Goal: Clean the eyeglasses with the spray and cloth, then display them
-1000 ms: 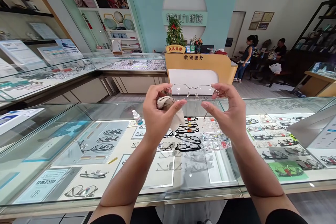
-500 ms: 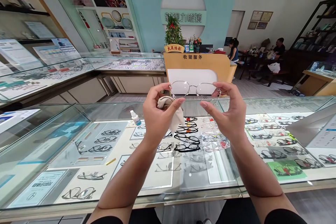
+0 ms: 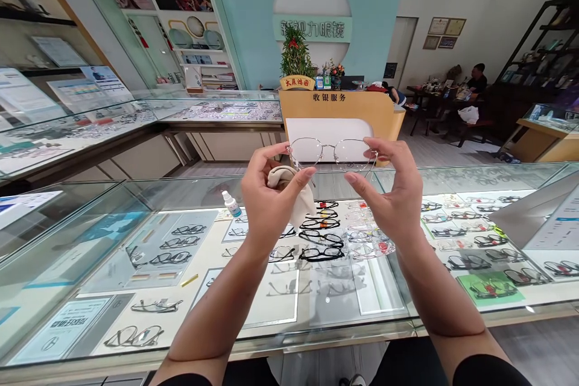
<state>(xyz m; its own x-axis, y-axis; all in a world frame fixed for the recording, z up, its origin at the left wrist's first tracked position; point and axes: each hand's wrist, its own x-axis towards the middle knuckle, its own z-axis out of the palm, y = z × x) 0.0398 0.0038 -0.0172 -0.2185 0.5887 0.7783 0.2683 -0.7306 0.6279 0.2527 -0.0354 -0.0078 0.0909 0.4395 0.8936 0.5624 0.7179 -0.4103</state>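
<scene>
A pair of thin metal-framed glasses (image 3: 329, 146) is held up above the glass display counter (image 3: 289, 338), lenses upright. My left hand (image 3: 275, 196) grips the frame at its left end and also has a beige cloth (image 3: 302, 205) bunched in its fingers, hanging below. At the other end, my right hand (image 3: 392, 190) pinches the frame near the right hinge, thumb and fingers curled. Rows of black-framed glasses (image 3: 322, 238) lie in the counter beneath both hands.
A small white spray bottle (image 3: 231, 204) stands on the counter left of my hands. Ahead is a wooden cashier desk (image 3: 339, 110) with a plant (image 3: 296, 60). A seated person (image 3: 478, 81) is at the back right; another person (image 3: 395, 95) bends beside the desk.
The person beside the desk has bent down low. My hands and the glasses have hardly moved; the view has shifted slightly.
</scene>
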